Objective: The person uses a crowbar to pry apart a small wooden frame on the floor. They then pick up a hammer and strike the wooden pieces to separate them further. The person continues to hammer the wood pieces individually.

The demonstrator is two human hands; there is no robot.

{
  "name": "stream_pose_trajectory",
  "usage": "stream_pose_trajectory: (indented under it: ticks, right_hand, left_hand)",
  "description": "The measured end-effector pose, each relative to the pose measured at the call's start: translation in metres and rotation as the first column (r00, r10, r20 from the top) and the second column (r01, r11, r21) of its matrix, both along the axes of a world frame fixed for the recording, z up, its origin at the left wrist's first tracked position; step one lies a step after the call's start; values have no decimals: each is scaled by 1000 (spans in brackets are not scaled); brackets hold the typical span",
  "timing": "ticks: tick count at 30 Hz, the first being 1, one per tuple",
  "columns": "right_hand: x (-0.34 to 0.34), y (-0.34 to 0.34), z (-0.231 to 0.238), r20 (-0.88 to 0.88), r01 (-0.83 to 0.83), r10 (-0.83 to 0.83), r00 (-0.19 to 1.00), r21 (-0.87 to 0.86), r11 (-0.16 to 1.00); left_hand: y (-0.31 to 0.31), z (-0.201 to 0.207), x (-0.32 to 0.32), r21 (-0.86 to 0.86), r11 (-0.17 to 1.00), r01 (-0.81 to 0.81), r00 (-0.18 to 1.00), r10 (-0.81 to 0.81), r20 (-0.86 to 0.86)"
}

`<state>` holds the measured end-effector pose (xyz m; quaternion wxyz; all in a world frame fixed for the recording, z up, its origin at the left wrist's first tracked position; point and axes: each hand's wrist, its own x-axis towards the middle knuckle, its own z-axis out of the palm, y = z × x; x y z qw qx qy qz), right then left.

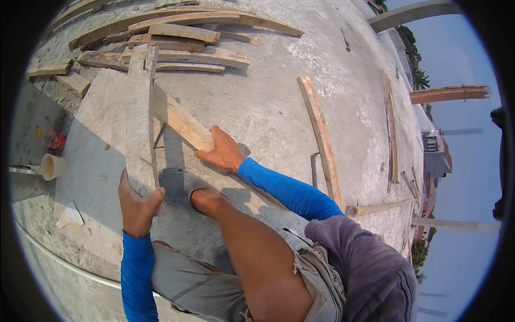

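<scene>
My left hand is closed around the near end of a thick, cement-stained wooden plank, its thumb on the right edge. This plank reaches up and away toward a pile of lumber. My right hand grips the near end of a lighter wooden board. The board slants up to the left, and its far end meets the plank's right side; whether they are fastened there I cannot tell. A nail-like bit shows on the plank near my left hand. My dark shoe is just right of the plank's near end.
Several lengths of lumber lie piled at the far left. A long board and a bent metal bar lie to the right. A beige cup, a red container and a white shard are at left.
</scene>
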<state>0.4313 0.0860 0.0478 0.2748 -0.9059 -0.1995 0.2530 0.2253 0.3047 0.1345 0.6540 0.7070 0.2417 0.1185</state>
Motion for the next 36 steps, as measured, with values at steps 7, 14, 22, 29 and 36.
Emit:
stream_pose_trajectory:
  ticks: [7, 14, 22, 29, 36]
  right_hand:
    - [-104, -89, 41, -174, 232, -220, 960, 51, 971]
    - [-98, -112, 72, -312, 302, -300, 902, -43, 952]
    - [-141, -103, -9, -549, 426, -210, 809, 303, 852]
    - [-140, -112, -15, -287, 125, -53, 957, 242, 962]
    - [-124, -164, -9, -89, -64, 100, 991, 341, 938]
  left_hand:
    - [-22, 8, 31, 14, 978, 207, 977, -208, 44]
    - [-35, 16, 25, -9, 954, 301, 952, -300, 59]
    - [-40, -70, -29, 230, 892, 389, 919, -357, -166]
    - [-79, -100, -83, -62, 888, 456, 863, -458, -213]
    - [-74, -113, -87, -104, 857, 504, 824, -513, -241]
